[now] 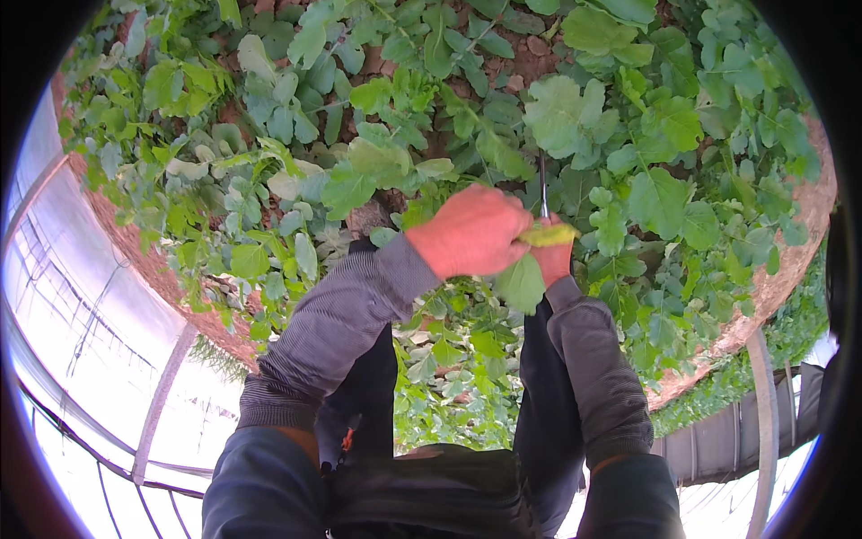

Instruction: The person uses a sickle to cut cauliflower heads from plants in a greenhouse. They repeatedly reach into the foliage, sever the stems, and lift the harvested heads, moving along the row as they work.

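Observation:
My left hand (471, 232), slightly blurred, reaches across from the left with its fingers closed on picked leaves. One is a yellowing leaf (553, 235); below it hangs a broad green leaf (522, 284). Just behind them, my right hand (553, 261) grips a tool with a narrow metal shaft (543, 187) pointing away from me. The tool's handle is covered by the fingers and its far end is lost among the foliage. Lobed leafy plants (377, 162), which look like radish or a similar brassica, surround both hands.
Reddish-brown soil (532, 50) shows between the plants. My dark-trousered legs (549, 384) straddle more greens. A pale sheet wall with a curved support post (165, 397) bounds the left side; another post (764, 418) stands at right beside a bare soil strip (788, 263).

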A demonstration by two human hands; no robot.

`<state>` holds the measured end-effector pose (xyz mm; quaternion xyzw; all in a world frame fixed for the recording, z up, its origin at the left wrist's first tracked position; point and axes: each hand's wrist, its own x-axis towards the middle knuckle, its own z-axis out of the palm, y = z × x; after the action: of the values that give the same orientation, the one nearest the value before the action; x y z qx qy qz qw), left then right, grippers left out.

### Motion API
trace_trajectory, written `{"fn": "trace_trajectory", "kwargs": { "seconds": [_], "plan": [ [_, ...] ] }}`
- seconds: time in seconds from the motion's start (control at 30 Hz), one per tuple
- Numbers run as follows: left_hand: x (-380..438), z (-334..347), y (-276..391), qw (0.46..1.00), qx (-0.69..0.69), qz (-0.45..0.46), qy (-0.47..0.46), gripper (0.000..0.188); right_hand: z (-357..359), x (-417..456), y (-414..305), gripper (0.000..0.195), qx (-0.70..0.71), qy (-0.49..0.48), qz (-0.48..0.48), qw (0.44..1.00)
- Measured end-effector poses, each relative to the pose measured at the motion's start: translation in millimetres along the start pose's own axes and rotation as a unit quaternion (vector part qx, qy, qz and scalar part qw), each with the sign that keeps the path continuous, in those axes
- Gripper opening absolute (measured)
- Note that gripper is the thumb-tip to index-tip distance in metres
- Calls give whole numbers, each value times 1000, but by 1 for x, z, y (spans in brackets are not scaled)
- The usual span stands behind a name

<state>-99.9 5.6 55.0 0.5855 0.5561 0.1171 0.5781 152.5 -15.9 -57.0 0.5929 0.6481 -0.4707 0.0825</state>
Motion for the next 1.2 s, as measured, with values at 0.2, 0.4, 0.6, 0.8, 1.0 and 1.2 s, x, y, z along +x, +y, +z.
{"fn": "trace_trajectory", "kwargs": {
  "seconds": [0.2,0.4,0.6,0.8,1.0,1.2],
  "plan": [
    [-21,33,2,998,38,28,28,17,5,-20,2,22,8,-26,60,998],
    [-26,39,3,999,27,19,8,17,-2,-34,-2,21,-27,-20,-3,999],
    [-28,37,9,1000,6,-18,-8,17,-5,-39,9,11,71,-21,78,994],
    [-25,37,10,999,18,-24,-27,19,-4,-25,-3,19,-51,9,-21,998],
    [-19,35,10,998,12,-45,-51,22,0,34,-38,23,289,-30,147,945],
    [-3,9,5,996,-41,-2,83,20,-31,44,-64,19,552,-37,184,812]
  ]
}}
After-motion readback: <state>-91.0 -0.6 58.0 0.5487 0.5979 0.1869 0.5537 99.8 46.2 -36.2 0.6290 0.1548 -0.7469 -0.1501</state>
